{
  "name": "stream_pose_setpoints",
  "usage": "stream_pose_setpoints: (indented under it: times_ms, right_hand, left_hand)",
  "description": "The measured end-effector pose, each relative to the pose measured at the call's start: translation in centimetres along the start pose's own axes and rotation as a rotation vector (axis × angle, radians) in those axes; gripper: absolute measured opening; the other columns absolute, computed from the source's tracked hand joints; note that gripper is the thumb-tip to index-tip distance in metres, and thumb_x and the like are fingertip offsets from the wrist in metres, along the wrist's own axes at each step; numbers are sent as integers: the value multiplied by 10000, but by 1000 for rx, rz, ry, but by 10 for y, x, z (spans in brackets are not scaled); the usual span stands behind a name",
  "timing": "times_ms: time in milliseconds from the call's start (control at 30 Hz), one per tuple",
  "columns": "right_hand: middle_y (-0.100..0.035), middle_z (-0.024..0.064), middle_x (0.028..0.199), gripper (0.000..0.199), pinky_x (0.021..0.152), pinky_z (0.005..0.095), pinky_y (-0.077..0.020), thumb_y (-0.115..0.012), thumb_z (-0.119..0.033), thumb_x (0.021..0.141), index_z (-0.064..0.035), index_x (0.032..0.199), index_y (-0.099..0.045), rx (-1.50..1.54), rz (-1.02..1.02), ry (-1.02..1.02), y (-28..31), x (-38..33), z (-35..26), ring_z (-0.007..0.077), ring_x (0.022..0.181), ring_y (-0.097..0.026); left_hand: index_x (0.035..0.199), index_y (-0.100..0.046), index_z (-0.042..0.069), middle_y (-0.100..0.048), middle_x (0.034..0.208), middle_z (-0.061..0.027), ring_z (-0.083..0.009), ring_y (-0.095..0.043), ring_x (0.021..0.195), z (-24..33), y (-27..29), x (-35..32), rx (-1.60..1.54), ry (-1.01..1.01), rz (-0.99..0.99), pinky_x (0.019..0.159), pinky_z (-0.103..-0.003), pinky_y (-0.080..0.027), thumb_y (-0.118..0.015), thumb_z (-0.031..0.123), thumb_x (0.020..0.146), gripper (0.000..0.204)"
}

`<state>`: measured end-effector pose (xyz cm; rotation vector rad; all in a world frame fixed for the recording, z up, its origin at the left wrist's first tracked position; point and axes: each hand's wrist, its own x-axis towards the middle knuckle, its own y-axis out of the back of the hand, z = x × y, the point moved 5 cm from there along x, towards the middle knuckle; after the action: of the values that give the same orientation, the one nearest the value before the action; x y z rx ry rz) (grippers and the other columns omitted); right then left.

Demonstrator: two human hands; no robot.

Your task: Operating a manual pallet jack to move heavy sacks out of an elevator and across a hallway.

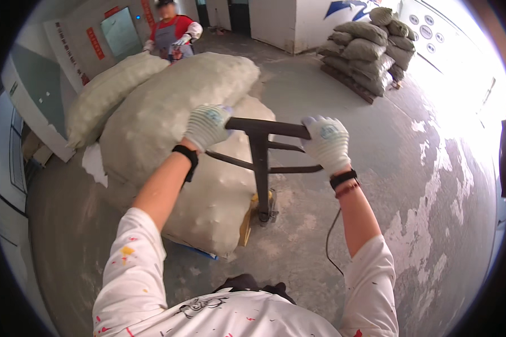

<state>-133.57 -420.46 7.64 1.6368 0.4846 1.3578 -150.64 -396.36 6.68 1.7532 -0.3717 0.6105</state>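
Both my hands wear white striped work gloves and grip the dark handle point(258, 151) of a pallet jack. My left hand point(209, 124) is closed round the left end of its top bar. The right end of that bar is in my right hand point(327, 140), fingers wrapped over it. The handle's post runs down to a yellow jack body point(246, 223), partly hidden by the load. Large, full, pale sacks point(168, 112) lie stacked just ahead and to the left, close to my left forearm. A blue edge shows under the lowest sack.
A person point(173, 33) in a red top and grey apron stands beyond the sacks. At the far right, more filled sacks point(368, 50) are piled on a wooden pallet point(346, 84). The grey floor point(433, 208) has worn, pale patches. A white wall corner point(294, 33) juts out behind.
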Motion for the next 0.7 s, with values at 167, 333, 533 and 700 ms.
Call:
stream_pose_setpoints:
  times_ms: [167,333,533,700]
  right_hand:
    - [-717,89,922,253,810,432,-542,-809,-302,789,-144,955,-703,26,14,93,-43,67,47,302,929,-703]
    - [-707,102,895,276,802,449,-536,-793,-236,748,-135,997,-730,154,124,206,-59,98,53,333,888,-680]
    - [-705,109,888,252,814,442,-533,-779,-251,766,-131,977,-711,104,72,275,-85,142,47,331,878,-683]
    - [-712,116,889,286,820,446,-534,-777,-230,744,-130,1009,-733,235,191,409,-98,164,42,337,880,-684]
  left_hand:
    - [905,-689,102,-702,822,-129,-364,-695,808,-24,-31,40,92,101,-19,742,-489,-553,-822,288,709,301]
    - [920,-695,100,-711,857,-135,-369,-695,821,-40,-33,47,172,136,21,759,-492,-555,-833,331,712,340]
    - [963,-705,85,-726,893,-131,-348,-711,867,-61,-37,40,177,249,-59,806,-492,-550,-824,365,736,380]
    - [983,-700,79,-725,928,-139,-343,-719,887,-60,-17,35,245,344,-96,814,-489,-555,-807,384,761,392]
